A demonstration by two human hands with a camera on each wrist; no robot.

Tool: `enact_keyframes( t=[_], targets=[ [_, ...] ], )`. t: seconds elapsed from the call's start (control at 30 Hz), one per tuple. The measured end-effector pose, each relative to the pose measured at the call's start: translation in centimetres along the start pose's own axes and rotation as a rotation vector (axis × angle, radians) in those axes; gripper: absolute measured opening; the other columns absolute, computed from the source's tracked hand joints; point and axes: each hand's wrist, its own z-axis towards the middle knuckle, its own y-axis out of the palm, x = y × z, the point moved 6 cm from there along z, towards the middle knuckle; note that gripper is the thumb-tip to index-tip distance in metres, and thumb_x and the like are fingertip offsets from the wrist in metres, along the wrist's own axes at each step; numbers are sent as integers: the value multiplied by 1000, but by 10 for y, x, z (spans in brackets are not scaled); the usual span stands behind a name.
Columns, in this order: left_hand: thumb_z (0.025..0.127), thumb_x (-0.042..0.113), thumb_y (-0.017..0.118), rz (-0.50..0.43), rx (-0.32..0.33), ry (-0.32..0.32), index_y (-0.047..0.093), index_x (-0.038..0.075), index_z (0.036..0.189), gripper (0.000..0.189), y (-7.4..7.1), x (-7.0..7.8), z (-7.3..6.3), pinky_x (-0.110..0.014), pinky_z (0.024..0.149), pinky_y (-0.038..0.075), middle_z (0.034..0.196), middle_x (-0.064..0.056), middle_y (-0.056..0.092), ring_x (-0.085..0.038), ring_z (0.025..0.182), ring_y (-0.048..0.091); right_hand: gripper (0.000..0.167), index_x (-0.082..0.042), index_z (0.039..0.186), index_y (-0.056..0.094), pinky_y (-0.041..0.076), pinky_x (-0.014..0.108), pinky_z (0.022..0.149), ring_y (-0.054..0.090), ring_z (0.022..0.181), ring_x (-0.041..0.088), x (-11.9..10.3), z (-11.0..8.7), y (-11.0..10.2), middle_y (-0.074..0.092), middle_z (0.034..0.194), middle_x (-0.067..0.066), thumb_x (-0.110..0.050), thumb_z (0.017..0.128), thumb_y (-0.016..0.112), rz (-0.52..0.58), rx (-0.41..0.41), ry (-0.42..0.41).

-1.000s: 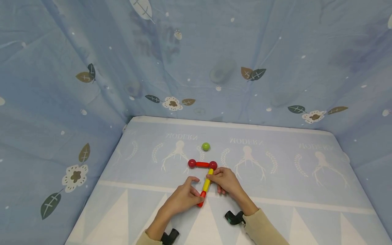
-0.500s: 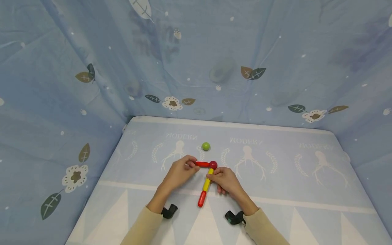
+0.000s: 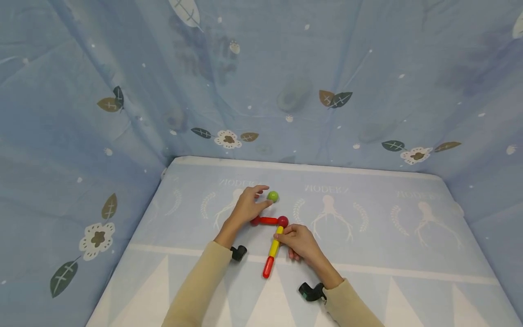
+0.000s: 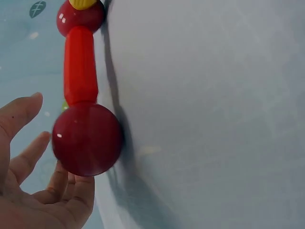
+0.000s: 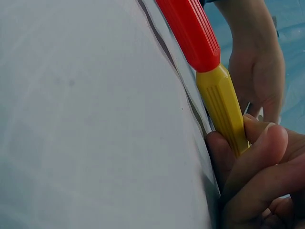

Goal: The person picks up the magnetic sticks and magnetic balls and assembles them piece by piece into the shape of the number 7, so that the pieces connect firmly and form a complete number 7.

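Observation:
On the table lies a joined chain of toy pieces. A red ball [image 3: 255, 221] at the left meets a red stick [image 3: 268, 220], which runs to a second red ball [image 3: 283, 221]. From there a yellow stick [image 5: 221, 102] comes toward me, and another red stick [image 3: 268, 267] continues it. My right hand [image 3: 301, 243] pinches the yellow stick near the second ball. My left hand [image 3: 247, 204] reaches over the left red ball, fingers spread around the near side of a green ball [image 3: 273, 196]. Whether its thumb touches the green ball I cannot tell.
A patterned cloth covers the table [image 3: 367, 254]. Blue printed curtains [image 3: 261, 91] hang behind it and at the sides. Black wrist devices [image 3: 312, 291] sit by both cuffs.
My left hand has left the near red stick, passed over the left red ball and moved away from me to the green ball. My right hand keeps its grip on the yellow stick.

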Motion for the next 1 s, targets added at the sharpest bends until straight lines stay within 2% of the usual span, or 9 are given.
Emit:
enact_keyframes(
  t=[0.2,0.3,0.47,0.67,1.0],
  targets=[
    [91,32,75,87,-92,-37,57,18,142,56,11,-10,10,-46,88,50,127,-18,56,-31,110,57,42,3,100,60,36,22,35,47,34,12,1,0,0,69,70,9,-33,88,78,-3,7,10],
    [92,36,74,152,-113,-43,56,20,143,57,16,-12,14,-46,88,49,124,-17,56,-30,109,55,41,2,99,59,36,22,35,46,34,12,1,0,-1,69,70,10,-33,88,79,-4,13,11],
    [91,43,72,224,-104,-84,58,22,138,53,20,-14,19,-46,85,47,118,-16,55,-30,105,53,41,2,99,60,36,23,34,46,33,12,0,1,-1,69,69,10,-33,88,79,0,14,7],
    [93,41,71,241,-79,-138,61,22,134,46,20,-15,19,-46,84,47,116,-16,54,-31,105,51,41,2,99,60,37,22,34,47,34,12,0,1,0,69,69,10,-33,88,78,2,4,-6],
    [95,37,70,219,-90,-142,61,22,133,42,18,-12,18,-41,80,46,114,-14,53,-26,100,51,41,2,98,60,36,23,34,47,33,12,1,1,-1,69,70,10,-32,87,79,7,14,-5]
  ],
)
